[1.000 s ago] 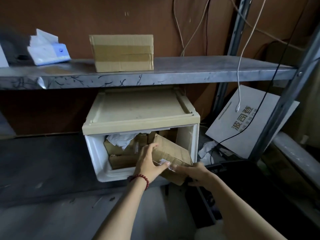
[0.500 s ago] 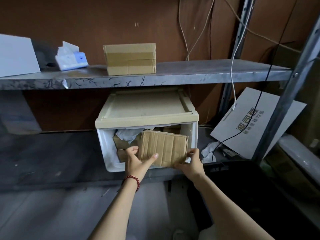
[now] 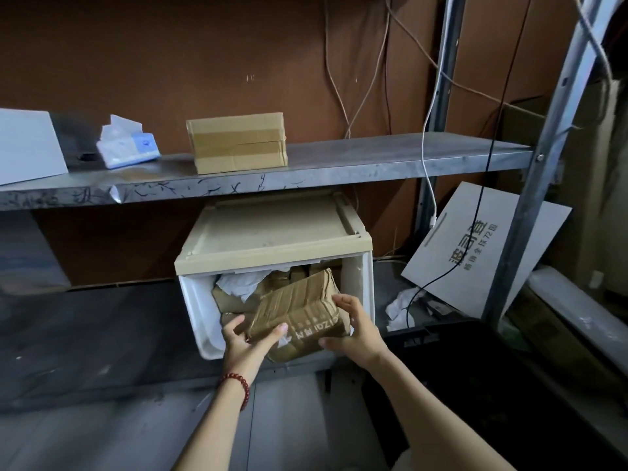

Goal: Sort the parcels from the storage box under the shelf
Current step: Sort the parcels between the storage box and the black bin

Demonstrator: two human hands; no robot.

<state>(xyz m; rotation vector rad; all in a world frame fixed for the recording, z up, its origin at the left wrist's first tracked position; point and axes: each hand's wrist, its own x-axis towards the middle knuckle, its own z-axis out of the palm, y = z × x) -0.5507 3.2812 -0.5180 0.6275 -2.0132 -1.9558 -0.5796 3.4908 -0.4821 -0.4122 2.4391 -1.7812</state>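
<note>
Head view: my left hand (image 3: pixel 243 341) grips the near-left corner of the crumpled cardboard parcel (image 3: pixel 299 311), my right hand (image 3: pixel 356 329) clasps its right end. It lies between both hands at the storage box (image 3: pixel 363 283) mouth, long axis left-right, far edge tilted up, so I judge it pulls out toward me.

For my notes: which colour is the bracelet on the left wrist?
Dark red beads; the bracelet shows in the head view.
</note>
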